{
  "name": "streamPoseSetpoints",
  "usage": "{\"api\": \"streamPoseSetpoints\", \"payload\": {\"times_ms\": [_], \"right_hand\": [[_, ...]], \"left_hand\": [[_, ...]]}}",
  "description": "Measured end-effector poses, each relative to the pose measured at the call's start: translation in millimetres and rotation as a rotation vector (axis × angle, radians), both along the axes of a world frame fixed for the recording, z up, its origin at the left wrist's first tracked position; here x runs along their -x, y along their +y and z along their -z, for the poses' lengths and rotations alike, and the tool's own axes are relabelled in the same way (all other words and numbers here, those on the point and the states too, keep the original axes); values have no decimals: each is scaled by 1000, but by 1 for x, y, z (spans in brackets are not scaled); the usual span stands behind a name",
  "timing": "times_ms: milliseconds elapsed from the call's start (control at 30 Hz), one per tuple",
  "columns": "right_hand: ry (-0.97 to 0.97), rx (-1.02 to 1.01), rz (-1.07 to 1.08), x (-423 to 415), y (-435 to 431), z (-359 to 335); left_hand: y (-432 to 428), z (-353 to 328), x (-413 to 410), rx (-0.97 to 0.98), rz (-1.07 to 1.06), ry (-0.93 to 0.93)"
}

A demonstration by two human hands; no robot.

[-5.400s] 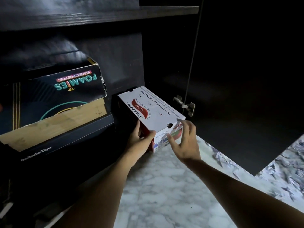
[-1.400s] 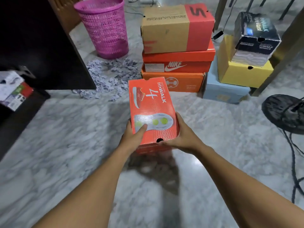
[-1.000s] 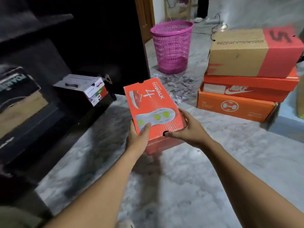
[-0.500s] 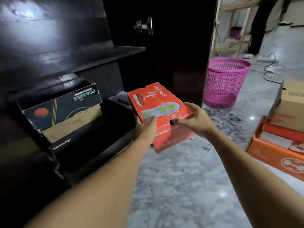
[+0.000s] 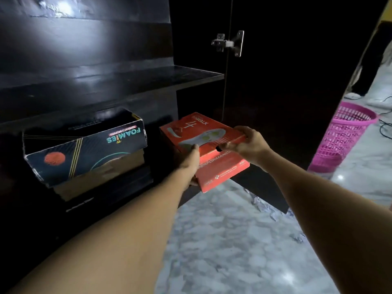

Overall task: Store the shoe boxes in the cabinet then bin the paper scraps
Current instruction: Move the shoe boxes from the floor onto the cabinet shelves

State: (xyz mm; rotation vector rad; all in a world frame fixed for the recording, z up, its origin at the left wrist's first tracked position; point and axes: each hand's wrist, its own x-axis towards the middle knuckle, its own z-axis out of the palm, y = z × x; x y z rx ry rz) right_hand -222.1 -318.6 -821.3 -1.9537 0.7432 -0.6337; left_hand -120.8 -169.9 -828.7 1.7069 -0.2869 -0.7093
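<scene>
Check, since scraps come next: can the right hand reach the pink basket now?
Probably not: the right hand grips the orange shoe box, and the pink basket stands beyond the open cabinet door.

Glossy dark cabinet (image 5: pixel 106 81), cardboard orange shoe box (image 5: pixel 214 164), polished marble floor (image 5: pixel 233 240), pink plastic-mesh basket (image 5: pixel 343 136).

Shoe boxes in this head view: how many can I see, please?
3. The red GOwalk box is held by the left hand and right hand at the cabinet; the Foamies box sits left, atop a dark box. Others may be hidden in the dark.
</scene>
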Motion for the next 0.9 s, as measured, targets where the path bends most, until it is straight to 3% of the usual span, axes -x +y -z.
{"api": "streamPoseSetpoints", "payload": {"times_ms": [200, 500, 667, 900], "right_hand": [[-205, -229, 54, -32, -37, 50], [-339, -234, 146, -70, -73, 111], [-287, 81, 267, -79, -50, 126], [-196, -17, 160, -110, -42, 146]], "left_hand": [[-33, 28, -25, 9, -53, -67], [-63, 71, -51, 4, 22, -157], [-73, 76, -67, -11, -33, -188], [-79, 76, -91, -49, -83, -173]]}}
